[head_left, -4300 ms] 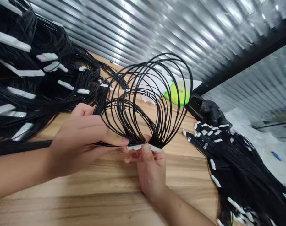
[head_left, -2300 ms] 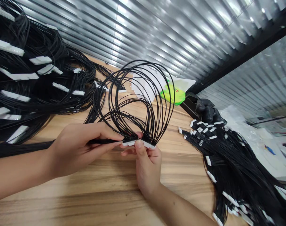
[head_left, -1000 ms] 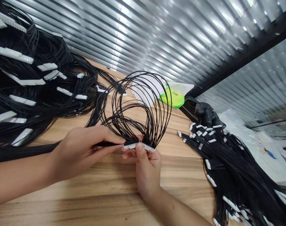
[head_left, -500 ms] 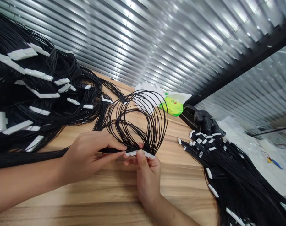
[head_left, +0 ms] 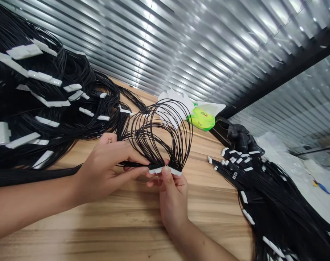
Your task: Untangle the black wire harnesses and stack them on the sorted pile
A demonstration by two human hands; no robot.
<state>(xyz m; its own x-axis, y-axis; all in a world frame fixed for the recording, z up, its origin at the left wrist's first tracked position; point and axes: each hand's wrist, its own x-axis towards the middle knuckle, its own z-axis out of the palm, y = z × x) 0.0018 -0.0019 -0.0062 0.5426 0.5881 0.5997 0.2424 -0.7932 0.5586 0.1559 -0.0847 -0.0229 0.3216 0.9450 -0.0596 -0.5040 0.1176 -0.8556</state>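
Note:
Between my hands is a wire harness whose thin black wires [head_left: 185, 141] arch up and over in wide loops. Two white connectors [head_left: 176, 171] sit end to end at the near side of the loops. My right hand [head_left: 173, 199] pinches them where they meet, thumb on the near face. My left hand [head_left: 107, 170] closes thumb and fingers on the black wires at the left end of the connectors. Its fingertips touch or nearly touch the left connector; exactly what lies between them is partly hidden.
Black wire harnesses with white connectors [head_left: 45, 77] pile up on the left. Another bundle [head_left: 273, 195] lies along the right side of the wooden table [head_left: 121, 232]. A white paper [head_left: 170, 105], a green-yellow packet [head_left: 201, 119] and a black object [head_left: 237, 137] rest near the corrugated metal wall [head_left: 159, 43].
Both hands and the connectors sit slightly higher and further right in the picture, and the view has shifted a little. The wire loops have changed shape slightly. Both grips stay closed.

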